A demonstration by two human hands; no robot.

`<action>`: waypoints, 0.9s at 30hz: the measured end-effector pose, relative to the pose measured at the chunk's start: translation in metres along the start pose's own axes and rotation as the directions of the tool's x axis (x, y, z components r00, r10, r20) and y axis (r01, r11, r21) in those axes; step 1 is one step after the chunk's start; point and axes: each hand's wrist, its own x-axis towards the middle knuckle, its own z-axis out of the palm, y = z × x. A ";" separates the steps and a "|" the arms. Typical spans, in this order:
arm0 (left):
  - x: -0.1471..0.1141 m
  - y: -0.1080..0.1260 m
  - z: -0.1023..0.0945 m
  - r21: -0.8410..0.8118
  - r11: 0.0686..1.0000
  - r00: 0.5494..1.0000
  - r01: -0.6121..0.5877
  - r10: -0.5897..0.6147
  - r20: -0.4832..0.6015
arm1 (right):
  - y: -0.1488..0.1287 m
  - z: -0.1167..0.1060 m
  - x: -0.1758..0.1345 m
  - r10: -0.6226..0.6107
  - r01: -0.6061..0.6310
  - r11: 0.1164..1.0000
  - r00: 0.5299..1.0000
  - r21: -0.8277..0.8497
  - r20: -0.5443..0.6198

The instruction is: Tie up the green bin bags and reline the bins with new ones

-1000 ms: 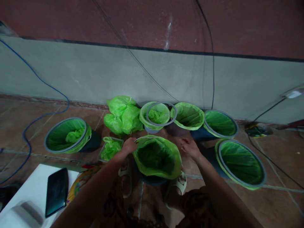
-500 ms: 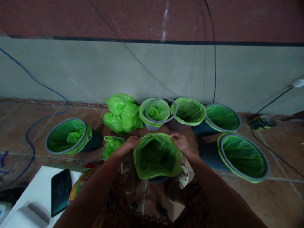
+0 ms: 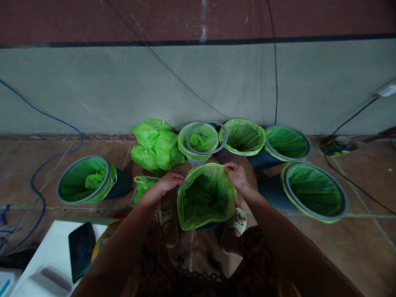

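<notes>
A green bin bag (image 3: 207,214) lines the dark blue bin (image 3: 210,226) that stands between my feet, its mouth folded outward over the rim. My left hand (image 3: 171,181) pinches the bag's edge at the upper left of the opening. At the upper right, my right hand (image 3: 236,175) grips the same edge between thumb and fingers. More green plastic seems to lie deep inside, in shadow. Behind it stands a pale bin (image 3: 182,142) with a loose grey ring (image 3: 227,138) resting across its top.
Lined bins (image 3: 287,142) stand along the wall and a ringed bin (image 3: 315,194) tilts at right. Another ringed bin (image 3: 83,179) is at left, beside a blue cable (image 3: 38,181). Filled green bags (image 3: 154,144) and a small basket (image 3: 144,187) lie nearby. A phone (image 3: 81,251) rests on a white surface.
The drawn edge between my hands has slackened, and the bag's mouth sits closer around the bin. My left hand has shifted slightly right. The whole view has shifted a little.
</notes>
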 end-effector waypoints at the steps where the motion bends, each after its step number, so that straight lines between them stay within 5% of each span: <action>1: 0.000 -0.003 0.002 0.036 0.999 1.000 0.006 -0.007 0.010 | -0.001 0.001 0.000 0.001 -0.001 1.000 1.000 0.003 -0.003; 8: 0.011 -0.023 0.018 0.308 0.949 0.993 0.063 -0.029 -0.115 | -0.005 0.002 0.000 0.024 -0.024 0.999 0.999 -0.030 0.025; 14: 0.009 -0.006 0.004 0.635 0.760 0.950 0.139 0.078 -0.302 | -0.004 -0.008 0.000 0.007 0.012 0.969 0.997 -0.245 0.075; 21: 0.005 0.004 0.006 0.638 0.700 0.854 0.321 0.078 -0.515 | -0.005 -0.025 -0.009 0.049 0.132 0.833 0.950 -0.537 0.309; 27: 0.007 0.005 0.000 0.657 0.659 0.874 0.366 -0.001 -0.486 | 0.000 -0.039 -0.021 0.136 0.239 0.738 0.864 -0.631 0.485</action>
